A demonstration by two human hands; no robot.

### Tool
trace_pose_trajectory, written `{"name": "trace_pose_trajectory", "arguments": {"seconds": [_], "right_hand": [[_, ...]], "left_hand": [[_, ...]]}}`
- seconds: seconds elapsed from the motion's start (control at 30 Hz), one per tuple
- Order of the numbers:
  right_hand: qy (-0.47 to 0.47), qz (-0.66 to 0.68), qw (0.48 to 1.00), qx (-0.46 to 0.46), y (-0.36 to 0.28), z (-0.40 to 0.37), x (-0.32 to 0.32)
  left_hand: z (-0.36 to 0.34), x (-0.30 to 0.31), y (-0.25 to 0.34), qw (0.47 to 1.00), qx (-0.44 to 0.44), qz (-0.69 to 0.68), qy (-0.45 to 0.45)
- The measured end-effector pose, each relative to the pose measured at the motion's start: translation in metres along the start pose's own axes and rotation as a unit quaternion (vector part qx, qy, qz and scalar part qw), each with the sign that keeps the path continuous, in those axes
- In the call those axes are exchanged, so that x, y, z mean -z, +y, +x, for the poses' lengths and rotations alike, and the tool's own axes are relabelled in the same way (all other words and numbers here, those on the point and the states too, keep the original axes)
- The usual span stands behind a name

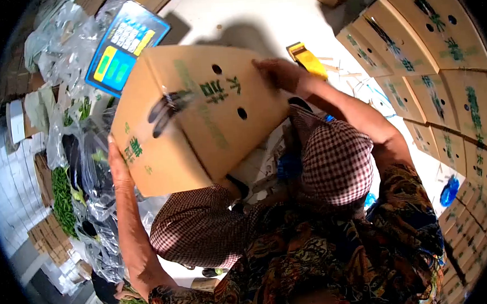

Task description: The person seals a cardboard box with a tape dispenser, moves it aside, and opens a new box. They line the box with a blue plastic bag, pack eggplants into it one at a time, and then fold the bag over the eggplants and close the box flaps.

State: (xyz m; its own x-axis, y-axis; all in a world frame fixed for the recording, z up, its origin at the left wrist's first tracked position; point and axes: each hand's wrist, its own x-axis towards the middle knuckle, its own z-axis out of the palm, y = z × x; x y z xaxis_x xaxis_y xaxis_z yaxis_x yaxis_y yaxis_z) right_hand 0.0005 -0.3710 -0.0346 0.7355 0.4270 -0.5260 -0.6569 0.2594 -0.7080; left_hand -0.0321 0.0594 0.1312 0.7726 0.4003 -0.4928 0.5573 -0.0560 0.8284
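Looking down past a dark swirl-patterned shirt (pixel 341 258) and red-and-white checked trousers (pixel 334 162); fisheye warp, edges black. Left hand (pixel 117 163) presses the left end of a brown cardboard box with green print and round holes (pixel 196 121), holding it, fingers mostly hidden behind the box. Right hand (pixel 275 73) grips the far top edge, fingertips curled out of sight. Box is tilted and held up above the knees, underside hidden. Just beyond the right hand is a yellow plastic tool (pixel 306 60), type unclear. Blue scale panel with yellow and green keys (pixel 126 44) has its lower corner behind the box. Clear plastic bags of green vegetables (pixel 80 163) at left, contents blurry. Stacked matching cardboard cartons (pixel 434 54) at right, cut off.
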Motion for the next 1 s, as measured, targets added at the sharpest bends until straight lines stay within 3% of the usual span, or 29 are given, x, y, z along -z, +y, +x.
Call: {"name": "trace_pose_trajectory", "arguments": {"seconds": [0.07, 0.13, 0.2, 0.23, 0.27, 0.37, 0.43, 0.53, 0.6, 0.63, 0.67, 0.73, 0.77, 0.8, 0.87, 0.9, 0.93, 0.97, 1.0], "right_hand": [[0.079, 0.007, 0.996, 0.043, -0.051, -0.033, -0.010], [0.018, 0.045, 0.986, 0.160, -0.082, -0.030, 0.004], [-0.047, -0.082, 0.969, 0.227, -0.139, -0.087, -0.046], [-0.080, -0.111, 0.963, 0.230, -0.153, -0.106, -0.068], [-0.114, -0.138, 0.956, 0.232, -0.161, -0.122, -0.088], [-0.043, -0.413, 0.863, 0.288, -0.147, -0.156, -0.150], [-0.112, -0.371, 0.838, 0.384, -0.096, -0.139, -0.161], [-0.110, -0.461, 0.829, 0.296, -0.056, -0.146, -0.200], [0.031, -0.471, 0.881, -0.030, -0.073, -0.190, -0.261], [-0.020, -0.654, 0.726, 0.214, -0.045, -0.171, -0.240], [-0.066, -0.657, 0.700, 0.270, -0.017, -0.159, -0.221], [-0.147, -0.631, 0.709, 0.278, -0.002, -0.162, -0.221], [-0.152, -0.648, 0.686, 0.293, -0.002, -0.165, -0.224], [-0.124, -0.686, 0.641, 0.321, -0.010, -0.170, -0.231], [-0.062, -0.752, 0.541, 0.371, -0.029, -0.176, -0.239], [-0.045, -0.722, 0.547, 0.421, -0.046, -0.177, -0.243], [0.043, -0.712, 0.585, 0.385, -0.057, -0.165, -0.231], [0.162, -0.733, 0.491, 0.441, -0.061, -0.153, -0.219], [0.238, -0.758, 0.447, 0.411, -0.066, -0.139, -0.205]], "left_hand": [[-0.003, 0.004, -0.016, 0.996, 0.030, -0.065, -0.050], [0.001, 0.011, -0.029, 0.993, -0.006, -0.086, -0.075], [0.014, 0.035, -0.039, 0.985, -0.087, 0.058, -0.140], [0.020, 0.045, -0.031, 0.865, -0.315, 0.364, -0.143], [-0.019, 0.021, 0.001, 0.956, -0.087, 0.253, -0.118], [-0.045, 0.006, 0.017, 0.977, -0.077, 0.130, -0.149], [-0.075, -0.007, 0.036, 0.970, -0.112, 0.132, -0.174], [-0.090, -0.024, 0.038, 0.966, -0.112, 0.106, -0.210], [-0.087, -0.039, 0.025, 0.963, -0.134, 0.119, -0.203], [-0.087, -0.047, 0.020, 0.965, -0.115, 0.136, -0.191], [-0.088, -0.053, 0.014, 0.968, -0.093, 0.153, -0.178], [-0.087, -0.053, 0.002, 0.961, -0.084, 0.159, -0.210], [-0.048, -0.058, -0.023, 0.946, -0.127, 0.101, -0.280], [-0.011, -0.062, -0.047, 0.921, -0.160, 0.038, -0.353], [-0.036, -0.052, -0.032, 0.925, -0.174, 0.034, -0.336], [-0.051, -0.052, -0.028, 0.952, -0.143, 0.015, -0.270], [-0.064, -0.051, -0.021, 0.957, -0.132, 0.041, -0.253], [-0.074, -0.048, -0.012, 0.961, -0.124, 0.069, -0.237], [-0.078, -0.048, -0.008, 0.964, -0.115, 0.095, -0.220]]}}
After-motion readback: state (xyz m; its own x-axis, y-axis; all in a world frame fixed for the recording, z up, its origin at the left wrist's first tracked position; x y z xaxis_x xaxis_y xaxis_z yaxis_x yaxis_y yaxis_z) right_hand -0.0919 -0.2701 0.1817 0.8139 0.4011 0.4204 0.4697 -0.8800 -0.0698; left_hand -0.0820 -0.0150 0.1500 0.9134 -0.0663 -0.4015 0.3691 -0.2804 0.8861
